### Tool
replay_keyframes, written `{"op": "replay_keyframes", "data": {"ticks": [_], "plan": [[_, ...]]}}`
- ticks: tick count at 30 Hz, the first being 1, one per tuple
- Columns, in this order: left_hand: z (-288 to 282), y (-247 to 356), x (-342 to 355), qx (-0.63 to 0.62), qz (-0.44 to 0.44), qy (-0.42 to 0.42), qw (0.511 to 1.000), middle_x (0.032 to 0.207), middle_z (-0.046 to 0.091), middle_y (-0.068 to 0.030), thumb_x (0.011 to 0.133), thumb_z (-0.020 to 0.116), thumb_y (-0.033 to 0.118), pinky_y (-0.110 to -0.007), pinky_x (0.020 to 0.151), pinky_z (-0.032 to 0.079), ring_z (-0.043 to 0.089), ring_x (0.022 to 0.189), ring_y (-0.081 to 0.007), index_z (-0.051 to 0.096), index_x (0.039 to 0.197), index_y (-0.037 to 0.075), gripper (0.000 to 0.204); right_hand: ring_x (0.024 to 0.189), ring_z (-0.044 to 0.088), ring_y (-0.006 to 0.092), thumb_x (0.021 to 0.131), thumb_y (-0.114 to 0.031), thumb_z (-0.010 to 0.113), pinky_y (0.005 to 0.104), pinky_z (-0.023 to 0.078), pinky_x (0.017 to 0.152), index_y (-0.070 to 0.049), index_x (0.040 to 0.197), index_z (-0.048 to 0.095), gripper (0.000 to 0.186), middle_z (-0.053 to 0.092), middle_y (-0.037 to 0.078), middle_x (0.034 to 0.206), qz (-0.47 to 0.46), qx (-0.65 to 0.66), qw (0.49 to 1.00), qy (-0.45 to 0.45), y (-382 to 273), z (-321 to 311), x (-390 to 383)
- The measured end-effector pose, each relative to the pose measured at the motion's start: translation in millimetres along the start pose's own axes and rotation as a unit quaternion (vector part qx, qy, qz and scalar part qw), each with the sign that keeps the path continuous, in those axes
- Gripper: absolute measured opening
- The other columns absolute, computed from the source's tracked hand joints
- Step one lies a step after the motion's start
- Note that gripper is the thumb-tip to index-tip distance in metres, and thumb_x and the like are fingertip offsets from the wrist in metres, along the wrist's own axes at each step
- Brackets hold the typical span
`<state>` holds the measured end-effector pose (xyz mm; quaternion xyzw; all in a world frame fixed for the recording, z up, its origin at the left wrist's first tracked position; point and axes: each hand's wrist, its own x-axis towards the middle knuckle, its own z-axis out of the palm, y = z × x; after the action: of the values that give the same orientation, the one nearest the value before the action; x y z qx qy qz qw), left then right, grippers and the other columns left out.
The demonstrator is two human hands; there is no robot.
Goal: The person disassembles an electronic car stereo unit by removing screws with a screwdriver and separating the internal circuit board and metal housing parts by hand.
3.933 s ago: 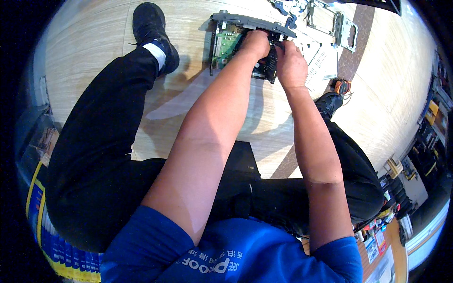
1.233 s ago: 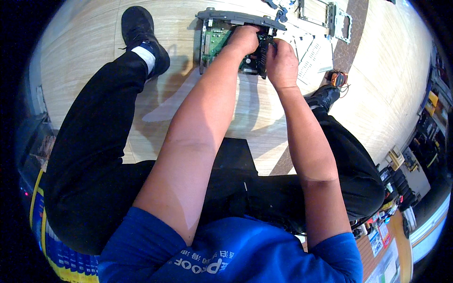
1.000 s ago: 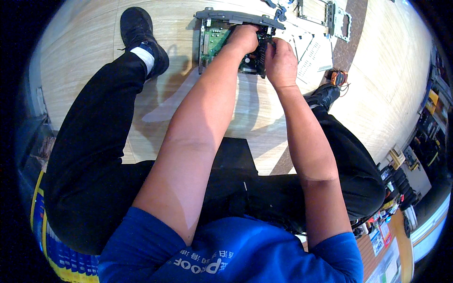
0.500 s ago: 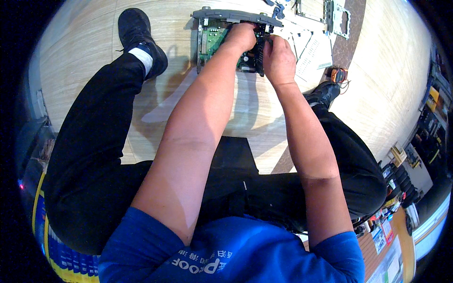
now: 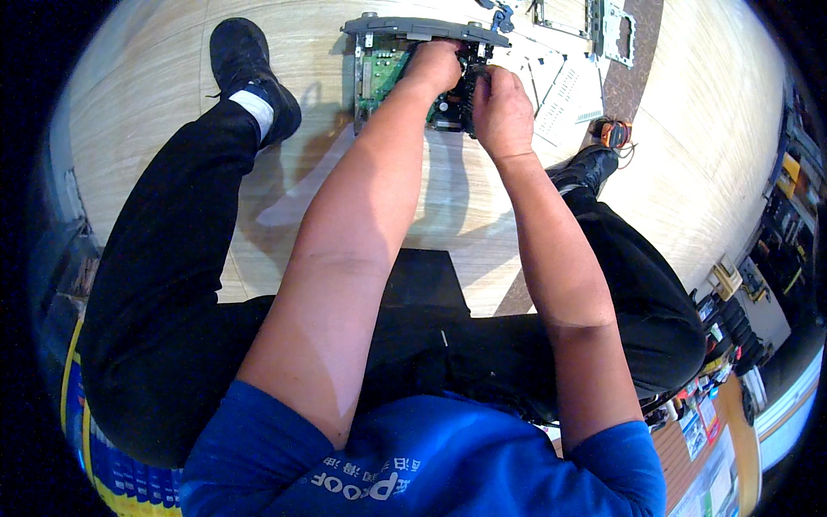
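An opened electronic unit (image 5: 379, 71) lies on the floor at the top middle, with a long dark front panel (image 5: 426, 31) along its far side. A green circuit board shows in its left half, black parts in its right half. My left hand (image 5: 438, 67) reaches down into the middle of the unit, behind the panel; its fingertips are hidden among the parts. At the unit's right side is my right hand (image 5: 506, 108), its fingers bent and closed on the black edge there. What lies under those fingertips is too small to make out.
Right of the unit lie a perforated metal plate (image 5: 568, 96), a metal frame (image 5: 616, 39) and small dark blue parts (image 5: 500, 17). A small orange and black device with a cord (image 5: 615, 132) sits by my right shoe (image 5: 588, 168). My left shoe (image 5: 245, 65) stands left.
The whole view has shifted slightly, so everything sits a little further left. Both hands keep nearly the same places on the unit.
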<state>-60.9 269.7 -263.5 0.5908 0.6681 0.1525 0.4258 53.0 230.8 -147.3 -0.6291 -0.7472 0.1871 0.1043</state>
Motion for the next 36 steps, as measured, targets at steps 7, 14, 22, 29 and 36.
{"op": "replay_keyframes", "data": {"ticks": [7,14,22,29,36], "plan": [[1,-1,1,0.005,0.018,0.004,1.000,0.110,0.062,-0.0166,0.078,0.052,0.009,-0.042,0.089,0.047,0.060,0.099,-0.0367,0.066,0.107,0.013,0.033,0.080,0.060,0.0360,0.084,-0.012,0.058,0.0440,0.049,0.070,-0.003,0.096,0.056,0.015,0.061,0.018,0.088,-0.034,0.005,0.999,0.021,6,4,3],[-6,10,1,0.004,-0.027,-0.039,0.999,0.115,0.060,-0.0157,0.078,0.051,0.005,-0.041,0.093,0.046,0.057,0.107,-0.0347,0.063,0.113,0.017,0.039,0.080,0.060,0.0360,0.084,-0.013,0.057,0.0433,0.049,0.070,-0.003,0.098,0.057,0.017,0.061,0.018,0.088,-0.029,-0.004,0.999,0.017,7,3,5],[-10,12,-2,0.014,-0.035,-0.033,0.999,0.114,0.060,-0.0160,0.079,0.051,0.006,-0.041,0.092,0.046,0.057,0.106,-0.0348,0.063,0.113,0.018,0.039,0.081,0.060,0.0356,0.085,-0.014,0.057,0.0430,0.049,0.070,-0.004,0.098,0.057,0.017,0.061,0.018,0.089,-0.015,-0.002,1.000,0.005,3,2,4],[-10,12,-2,0.015,-0.042,-0.031,0.999,0.117,0.059,-0.0158,0.079,0.051,0.006,-0.041,0.093,0.045,0.056,0.108,-0.0347,0.063,0.114,0.017,0.039,0.081,0.060,0.0358,0.084,-0.013,0.057,0.0432,0.049,0.070,-0.004,0.098,0.057,0.017,0.060,0.018,0.089,-0.027,0.001,1.000,0.015,5,4,3],[-1,-1,0,0.009,-0.002,-0.002,1.000,0.113,0.060,-0.0169,0.076,0.051,0.007,-0.041,0.092,0.045,0.057,0.105,-0.0359,0.064,0.111,0.014,0.038,0.080,0.060,0.0360,0.084,-0.013,0.058,0.0433,0.049,0.070,-0.004,0.098,0.057,0.016,0.060,0.018,0.089,-0.030,0.007,0.999,0.026,7,5,3]]}}
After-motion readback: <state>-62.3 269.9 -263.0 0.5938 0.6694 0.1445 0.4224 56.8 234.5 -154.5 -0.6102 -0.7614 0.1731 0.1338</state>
